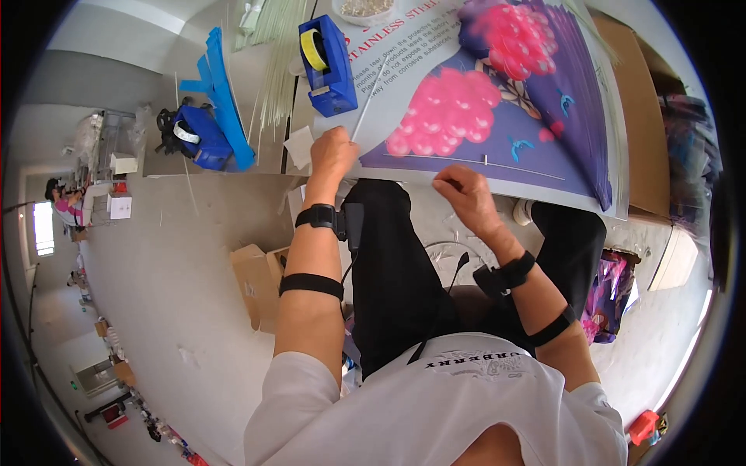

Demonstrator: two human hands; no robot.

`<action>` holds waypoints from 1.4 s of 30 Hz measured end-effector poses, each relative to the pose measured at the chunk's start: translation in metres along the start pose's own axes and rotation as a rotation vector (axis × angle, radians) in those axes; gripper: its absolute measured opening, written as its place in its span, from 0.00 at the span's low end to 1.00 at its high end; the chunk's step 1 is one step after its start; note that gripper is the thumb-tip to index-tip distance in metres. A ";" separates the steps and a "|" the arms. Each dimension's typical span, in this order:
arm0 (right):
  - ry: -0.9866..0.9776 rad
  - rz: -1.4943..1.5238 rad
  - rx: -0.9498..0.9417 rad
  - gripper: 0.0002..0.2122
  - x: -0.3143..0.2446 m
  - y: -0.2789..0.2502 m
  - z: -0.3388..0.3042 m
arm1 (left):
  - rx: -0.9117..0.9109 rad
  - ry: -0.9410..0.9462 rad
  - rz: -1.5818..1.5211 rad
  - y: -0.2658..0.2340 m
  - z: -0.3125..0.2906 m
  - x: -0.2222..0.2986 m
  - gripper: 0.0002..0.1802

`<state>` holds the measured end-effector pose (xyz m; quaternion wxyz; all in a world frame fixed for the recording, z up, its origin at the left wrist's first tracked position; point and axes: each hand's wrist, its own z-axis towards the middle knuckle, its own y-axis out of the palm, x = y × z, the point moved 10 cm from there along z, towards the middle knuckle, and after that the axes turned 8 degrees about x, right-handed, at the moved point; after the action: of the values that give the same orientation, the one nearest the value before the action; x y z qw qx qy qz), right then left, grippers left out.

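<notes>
My left hand (334,158) is closed at the near edge of the table, its fingers round the lower end of a thin pale stick (375,92) that slants up and away to the right. My right hand (469,196) hovers just off the table edge with thumb and fingers curled together; whatever they may hold is too small to make out. Between the hands and beyond them lies a large printed sheet (435,62) with pink clusters on purple. Near its front edge rests another thin stick (528,168), with a small pale piece (486,160) at its middle.
A blue tape dispenser (330,70) with yellow tape stands beyond my left hand; a second blue dispenser (203,140) is further left, beside blue strips (221,85). Bundled pale sticks (280,54) lie behind. Cardboard boxes (252,286) sit on the floor. A person (74,203) is far left.
</notes>
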<state>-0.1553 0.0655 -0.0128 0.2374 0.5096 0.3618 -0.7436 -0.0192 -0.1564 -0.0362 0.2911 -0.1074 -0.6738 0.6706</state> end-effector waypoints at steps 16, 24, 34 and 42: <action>0.697 0.613 -0.253 0.05 -0.013 0.125 0.001 | 0.017 -0.380 -1.020 -0.050 -0.094 -0.020 0.09; 0.733 0.582 -0.316 0.05 -0.022 0.145 -0.014 | 0.196 -0.484 -1.113 -0.072 0.028 -0.052 0.17; 0.685 0.570 -0.286 0.05 -0.012 0.150 -0.009 | 0.132 -0.586 -1.132 -0.051 0.084 -0.047 0.13; 0.595 0.564 -0.265 0.05 -0.014 0.152 -0.004 | -0.006 -0.474 -1.153 -0.072 0.002 -0.039 0.07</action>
<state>-0.0386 -0.0267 -0.0455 0.3799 0.7460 0.3534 -0.4173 0.0287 -0.1847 0.0241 0.4487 0.4245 -0.6716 0.4092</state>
